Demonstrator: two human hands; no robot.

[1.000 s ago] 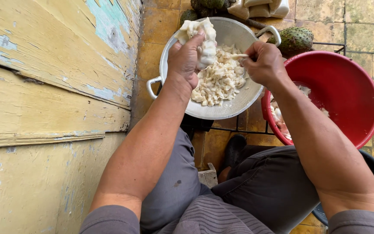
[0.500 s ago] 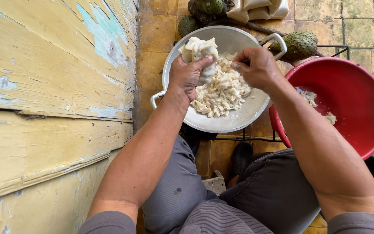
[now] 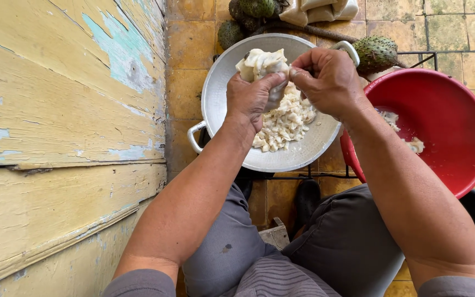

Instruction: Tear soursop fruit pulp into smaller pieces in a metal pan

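We observe both hands working above a round metal pan (image 3: 224, 82) with two loop handles, set on a yellow tiled floor (image 3: 185, 66). The left hand (image 3: 254, 99) is closed around a chunk of white fruit flesh (image 3: 259, 63), thumb and fingers clamped on its lower part, holding it over the pan's far half. The right hand (image 3: 328, 80) is closed in a pinch, fingertips meeting at the right edge of the same chunk; whether it also holds a small tool we cannot tell, as the fingers hide that spot. Below the hands, a heap of torn white flesh pieces (image 3: 284, 124) fills the pan's middle. Just right of the pan, touching or nearly touching its rim, stands a red plastic basin (image 3: 452, 110) with a few pale scraps (image 3: 413, 144) inside. A green spiky fruit (image 3: 376, 53) lies beyond the pan's right handle, and more green fruits (image 3: 251, 11) sit at the far edge. A peeling yellow wooden wall (image 3: 67, 137) runs along the left.
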